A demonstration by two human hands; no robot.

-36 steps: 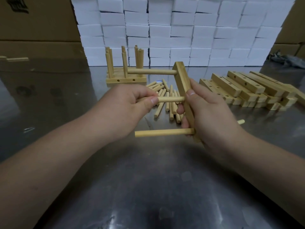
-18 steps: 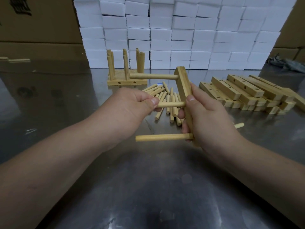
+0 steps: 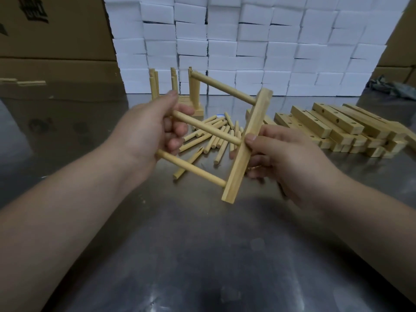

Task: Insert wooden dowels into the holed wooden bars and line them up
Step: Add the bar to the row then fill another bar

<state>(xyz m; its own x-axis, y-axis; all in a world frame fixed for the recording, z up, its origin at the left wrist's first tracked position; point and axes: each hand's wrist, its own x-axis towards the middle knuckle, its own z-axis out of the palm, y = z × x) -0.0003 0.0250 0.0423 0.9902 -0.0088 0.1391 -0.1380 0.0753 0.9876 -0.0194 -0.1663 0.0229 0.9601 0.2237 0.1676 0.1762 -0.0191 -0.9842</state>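
Above the worktop (image 3: 202, 255), the right hand (image 3: 290, 158) grips a tilted bar (image 3: 257, 113) carrying three dowels (image 3: 225, 88). The left hand (image 3: 148, 131) curls its fingers round the middle dowel (image 3: 207, 127) near its free end. Behind lie loose dowels (image 3: 216, 140), with spare bars (image 3: 333, 122) stacked to their right.

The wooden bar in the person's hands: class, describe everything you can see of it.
The wooden bar is pale, square-edged wood, held tilted above the metal table. Three round dowels stick out of its left face, roughly parallel. The right hand pinches the bar near its middle, and the left hand grips the middle dowel.
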